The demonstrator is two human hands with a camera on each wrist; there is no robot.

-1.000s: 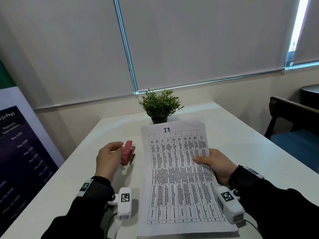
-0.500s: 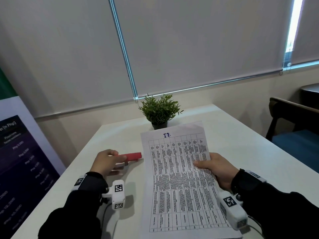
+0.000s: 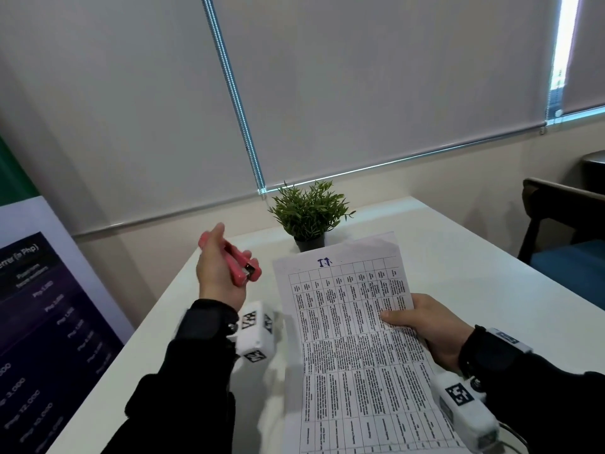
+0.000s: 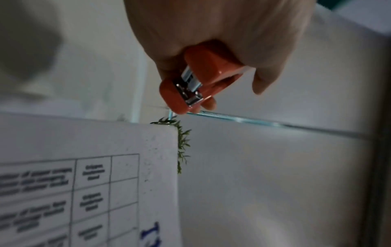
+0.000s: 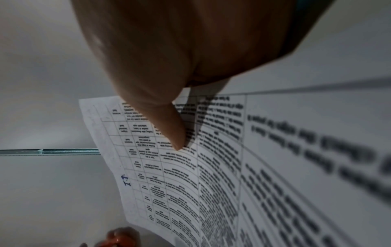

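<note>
White table (image 3: pixel 458 263): your left hand (image 3: pixel 216 276) grips stapler (image 3: pixel 244 271), long axis slanting lower right, mouth just left of sheet (image 3: pixel 353 355) top corner; right hand (image 3: pixel 432 326) pinches its right edge.

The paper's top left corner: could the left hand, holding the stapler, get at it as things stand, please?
Probably yes. The left hand holds the stapler in the air just beside that corner of the paper, with nothing between them. The right hand holds the paper by its right edge.

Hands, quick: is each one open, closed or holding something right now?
Left hand: closed round the pink stapler.
Right hand: pinching the printed paper at its edge.
</note>
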